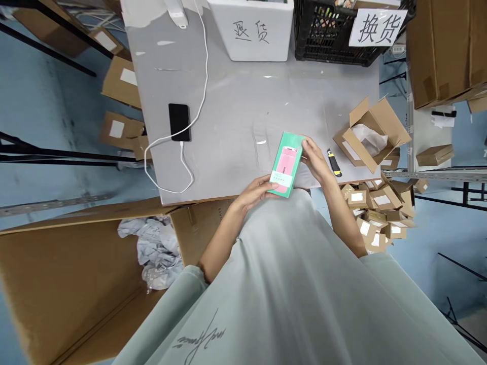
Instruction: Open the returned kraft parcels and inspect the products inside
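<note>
A flat green box (286, 165) with a pink item pictured on its front is held tilted over the table's front edge. My left hand (256, 192) grips its lower left corner, the thumb on the front. Around the upper right edge are the fingers of my right hand (314, 158). A yellow and black box cutter (334, 163) lies on the table right of my right hand. Farther right, an opened cardboard box (352, 144) has white wrapping inside. A black phone (179, 122) with a white cable (206, 76) rests on the left of the table.
At the back of the grey table (228, 96) stand a white bin (258, 48) and a black crate (323, 48), both with Chinese writing. A large open carton (76, 284) with crumpled plastic is at the lower left. Small cartons (384, 197) are piled beyond the table's right corner.
</note>
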A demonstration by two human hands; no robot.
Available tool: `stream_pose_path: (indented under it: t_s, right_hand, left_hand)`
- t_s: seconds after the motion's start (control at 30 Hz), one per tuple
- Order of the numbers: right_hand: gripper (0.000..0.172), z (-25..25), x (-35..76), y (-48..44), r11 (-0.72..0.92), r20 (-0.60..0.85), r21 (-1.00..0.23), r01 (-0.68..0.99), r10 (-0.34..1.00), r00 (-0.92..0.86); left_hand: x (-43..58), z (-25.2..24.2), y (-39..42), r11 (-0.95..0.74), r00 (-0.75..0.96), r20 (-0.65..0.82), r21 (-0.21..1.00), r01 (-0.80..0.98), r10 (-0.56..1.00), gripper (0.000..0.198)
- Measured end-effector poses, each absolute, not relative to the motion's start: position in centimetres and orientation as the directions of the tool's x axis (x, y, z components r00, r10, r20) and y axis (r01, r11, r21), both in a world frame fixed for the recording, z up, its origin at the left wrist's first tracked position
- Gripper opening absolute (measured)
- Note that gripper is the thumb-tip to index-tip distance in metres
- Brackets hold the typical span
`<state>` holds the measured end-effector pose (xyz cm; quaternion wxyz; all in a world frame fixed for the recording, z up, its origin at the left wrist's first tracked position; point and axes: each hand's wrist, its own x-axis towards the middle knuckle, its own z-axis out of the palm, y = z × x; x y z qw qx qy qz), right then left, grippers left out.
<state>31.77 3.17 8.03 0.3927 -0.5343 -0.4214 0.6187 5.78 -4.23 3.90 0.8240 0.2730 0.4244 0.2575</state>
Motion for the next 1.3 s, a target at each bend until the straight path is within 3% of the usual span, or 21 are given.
stream_pose_path:
  t_s: [0.1, 0.27, 0.43, 0.53, 0.63, 0.87, 1.03, 1.13, 1.3]
  right_hand:
    - [0.083, 8.6, 32.2, 3.0, -0.33, -0.308, -0.94, -0.091, 0.931, -0.197]
    - [0.097, 9.0, 31.9, 3.0, -0.371, -0.331, -0.918, -0.137, 0.911, -0.247]
    - [0.086, 8.5, 31.9, 3.1, -0.397, -0.389, -0.913, -0.088, 0.916, -0.1]
    - [0.083, 7.9, 32.0, 3.2, -0.384, -0.383, -0.922, -0.053, 0.923, -0.036]
    - [0.08, 7.8, 31.9, 3.1, -0.362, -0.361, -0.932, -0.033, 0.932, -0.031]
    - [0.079, 9.0, 31.9, 2.8, -0.311, -0.307, -0.949, -0.045, 0.949, -0.077]
    - [0.083, 9.7, 32.0, 2.7, -0.332, -0.315, -0.937, -0.109, 0.937, -0.152]
    - [0.085, 10.1, 31.8, 2.7, -0.353, -0.332, -0.93, -0.104, 0.927, -0.178]
    - [0.084, 10.1, 31.3, 2.7, -0.317, -0.306, -0.947, -0.051, 0.939, -0.161]
  left_hand:
    - [5.0, 2.7, -4.0, 0.76, 0.626, -0.494, 0.595, -0.264, 0.604, 0.06]
    - [4.4, 1.9, -3.9, 0.819, 0.748, -0.411, 0.488, -0.302, 0.521, 0.069]
    - [4.3, 3.5, -3.6, 0.725, 0.548, -0.53, 0.651, -0.226, 0.647, 0.073]
    - [4.5, 4.5, -3.6, 0.635, 0.426, -0.522, 0.752, -0.178, 0.738, 0.089]
    - [5.1, 5.0, -3.7, 0.607, 0.406, -0.509, 0.779, -0.157, 0.759, 0.095]
    - [5.4, 4.5, -4.6, 0.622, 0.406, -0.501, 0.74, -0.257, 0.764, 0.091]
    - [4.4, 2.4, -5.3, 0.702, 0.475, -0.519, 0.573, -0.423, 0.71, 0.065]
    - [4.1, 1.9, -5.7, 0.736, 0.511, -0.53, 0.506, -0.45, 0.676, 0.059]
    - [4.4, 3.2, -5.5, 0.715, 0.521, -0.502, 0.584, -0.385, 0.69, 0.073]
